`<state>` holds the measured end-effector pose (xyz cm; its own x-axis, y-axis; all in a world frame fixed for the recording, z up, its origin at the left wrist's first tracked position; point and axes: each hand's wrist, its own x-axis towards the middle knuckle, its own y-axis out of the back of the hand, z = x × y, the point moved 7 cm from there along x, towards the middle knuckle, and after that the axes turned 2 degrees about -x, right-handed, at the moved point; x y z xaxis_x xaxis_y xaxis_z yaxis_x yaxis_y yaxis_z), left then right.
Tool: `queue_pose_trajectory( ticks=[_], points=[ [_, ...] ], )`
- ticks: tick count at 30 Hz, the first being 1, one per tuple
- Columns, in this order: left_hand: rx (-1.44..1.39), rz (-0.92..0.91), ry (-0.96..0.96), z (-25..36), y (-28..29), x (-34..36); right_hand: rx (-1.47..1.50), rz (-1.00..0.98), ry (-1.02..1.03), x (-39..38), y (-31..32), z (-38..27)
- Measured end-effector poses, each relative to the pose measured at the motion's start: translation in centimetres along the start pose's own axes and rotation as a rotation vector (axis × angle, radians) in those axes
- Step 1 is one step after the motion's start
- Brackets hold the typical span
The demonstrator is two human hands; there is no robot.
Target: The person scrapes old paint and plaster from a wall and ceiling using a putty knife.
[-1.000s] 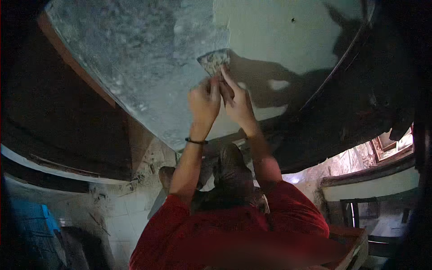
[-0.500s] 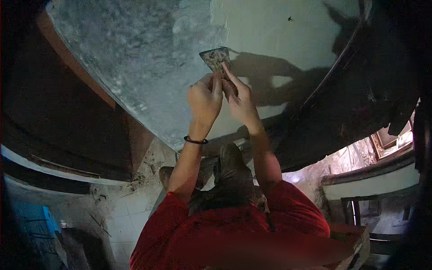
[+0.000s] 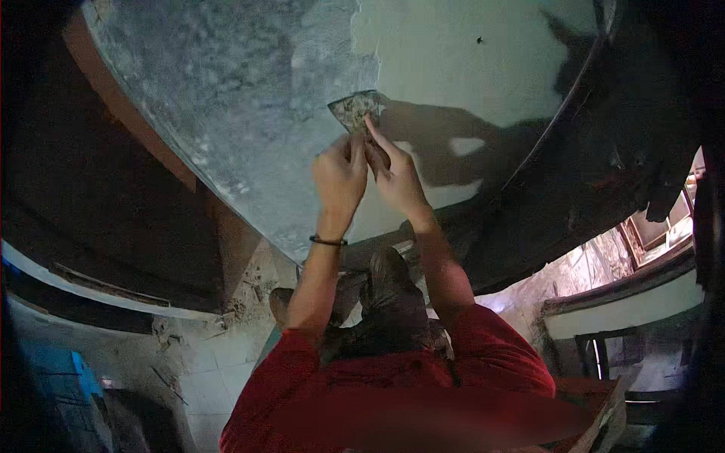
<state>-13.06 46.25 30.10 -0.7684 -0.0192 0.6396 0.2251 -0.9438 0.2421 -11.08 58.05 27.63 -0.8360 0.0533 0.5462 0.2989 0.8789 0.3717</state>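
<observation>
A scraper with a wide, stained metal blade lies against the surface in front of me, near the border between its two areas. To the left of that border is mottled grey surface; to the right, a smoother pale green coating. My right hand is closed around the scraper's handle, its index finger stretched along the blade. Fingers of my left hand pinch the scraper just beside them, a dark band circling that wrist. Both hands hide most of the handle.
A dark shadow of my hands falls across the pale coating. Under me, debris lies about on the tiled floor. A dark ledge curves along the right, with a bright opening above it. My knee is close below the surface's lower edge.
The scraper and both hands have shifted slightly toward me and a little left in the picture, while the whole view has moved slightly too. The grip is the same.
</observation>
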Motion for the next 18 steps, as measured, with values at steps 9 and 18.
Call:
queue_pose_trajectory(
  ticks=[9, 18],
  points=[
    [0.071, 0.006, -0.053, -0.3, -0.2, 0.7, 0.077, 0.034, 0.095, 0.2, -0.2, -0.3],
    [0.063, 0.001, -0.086, -0.2, -0.2, 0.7, 0.054, 0.021, 0.005, 0.2, -0.1, 0.2]
  ],
)
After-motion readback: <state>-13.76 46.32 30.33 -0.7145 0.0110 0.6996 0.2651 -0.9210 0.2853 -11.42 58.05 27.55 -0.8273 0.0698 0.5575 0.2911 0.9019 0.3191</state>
